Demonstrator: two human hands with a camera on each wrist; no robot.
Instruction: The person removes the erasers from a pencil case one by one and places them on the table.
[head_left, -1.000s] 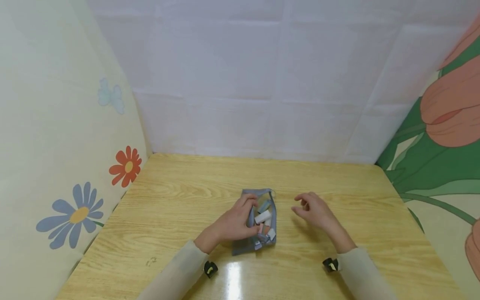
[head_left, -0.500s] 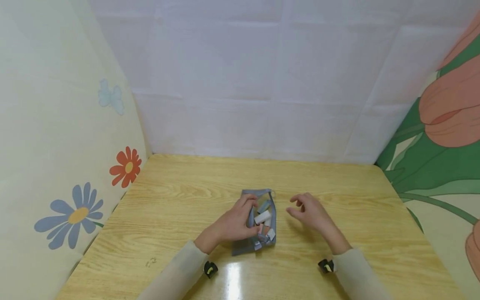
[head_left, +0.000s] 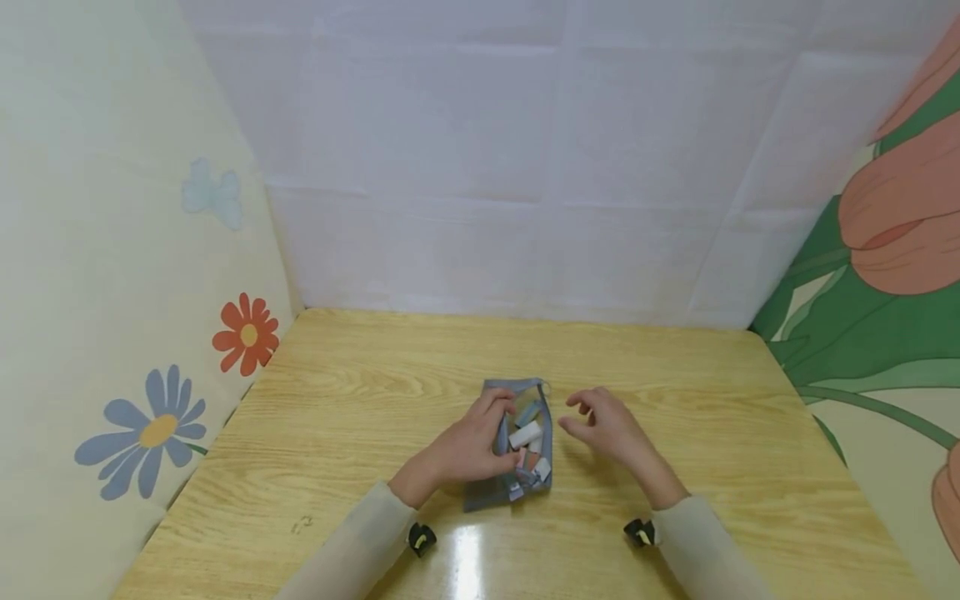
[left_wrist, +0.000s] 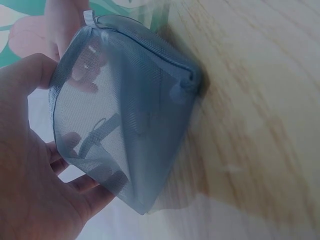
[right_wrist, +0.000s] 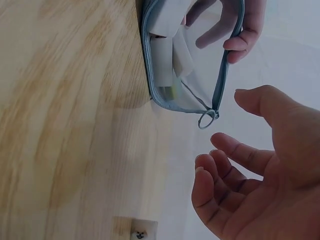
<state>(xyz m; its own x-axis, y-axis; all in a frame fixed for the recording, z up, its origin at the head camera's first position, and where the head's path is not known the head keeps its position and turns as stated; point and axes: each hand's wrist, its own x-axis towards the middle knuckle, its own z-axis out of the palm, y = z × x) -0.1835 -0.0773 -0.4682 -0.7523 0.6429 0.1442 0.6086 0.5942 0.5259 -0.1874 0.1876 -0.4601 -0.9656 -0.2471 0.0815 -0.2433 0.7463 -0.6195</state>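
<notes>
A blue-grey mesh zip pouch (left_wrist: 155,100) lies on the wooden table with its mouth spread apart. My left hand (head_left: 468,442) grips the pouch's upper edge, thumb on the near part and fingertips reaching over the rim. Through the mouth show several small blocks, among them a white block (head_left: 526,434) and a grey-green block (head_left: 528,412). A metal ring (right_wrist: 206,119) hangs at one end of the zip. My right hand (head_left: 609,425) hovers just right of the pouch, fingers loosely bent, nothing between them.
The wooden table (head_left: 360,375) runs back to a pale cloth wall (head_left: 450,167). Flower-printed cloths stand at both sides. A black strap device (head_left: 422,540) sits on the left wrist, another black strap device (head_left: 639,533) on the right.
My right hand has moved a little to the left, closer to the pouch. The left hand and the pouch stay where they were.
</notes>
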